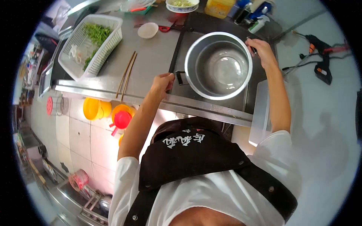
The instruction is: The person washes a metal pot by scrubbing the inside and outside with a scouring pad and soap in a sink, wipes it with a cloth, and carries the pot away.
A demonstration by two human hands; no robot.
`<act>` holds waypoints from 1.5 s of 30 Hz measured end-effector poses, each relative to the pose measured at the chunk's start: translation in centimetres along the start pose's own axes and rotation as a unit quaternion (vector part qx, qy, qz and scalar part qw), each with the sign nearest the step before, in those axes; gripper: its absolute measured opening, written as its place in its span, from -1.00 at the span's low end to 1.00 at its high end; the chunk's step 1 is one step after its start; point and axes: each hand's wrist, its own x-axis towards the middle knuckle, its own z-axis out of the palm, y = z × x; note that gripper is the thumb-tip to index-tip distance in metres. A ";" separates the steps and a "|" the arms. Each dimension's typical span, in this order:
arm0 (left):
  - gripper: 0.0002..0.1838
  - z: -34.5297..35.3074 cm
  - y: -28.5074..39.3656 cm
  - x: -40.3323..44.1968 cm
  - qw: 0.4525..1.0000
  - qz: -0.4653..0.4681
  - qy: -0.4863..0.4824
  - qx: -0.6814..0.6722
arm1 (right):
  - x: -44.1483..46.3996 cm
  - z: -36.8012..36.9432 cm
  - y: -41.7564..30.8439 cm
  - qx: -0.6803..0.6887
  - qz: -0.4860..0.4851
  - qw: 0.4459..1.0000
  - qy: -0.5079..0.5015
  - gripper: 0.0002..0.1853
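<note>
A large silver metal pot (201, 84) stands upright on the dark right part of the counter, its inside shiny; I cannot tell if it holds clear water. My right hand (261, 52) is closed around the handle on its right side. Just left of the pot's dark left handle (181, 78) is my left hand (163, 83), fingers curled in; a small gap seems to separate them. Whatever those curled fingers may hold is hidden. Two long wooden chopsticks (127, 75) lie farther left, their ends over the counter's front edge.
A white basket (113, 43) with green leaves sits at the counter's left. Behind are a small white bowl (148, 30), red-handled scissors (164, 28) and a yellow container (218, 8). Yellow buckets (92, 109) stand on the floor below. A wall (324, 105) bounds the right.
</note>
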 end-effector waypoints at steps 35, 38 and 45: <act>-0.62 -29.2 -42.2 -19.9 0.748 -0.132 0.461 -0.459 | -3.8 2.9 31.3 0.045 0.459 0.877 0.135 -0.80; -0.56 -29.9 -40.3 -17.1 0.731 -0.150 0.466 -0.476 | -3.2 0.5 35.5 -0.035 0.390 0.920 -0.009 -0.79; -0.74 -36.0 -46.5 -7.8 0.710 -0.120 0.460 -0.519 | -4.8 2.5 35.2 -0.026 0.364 0.931 0.035 -0.68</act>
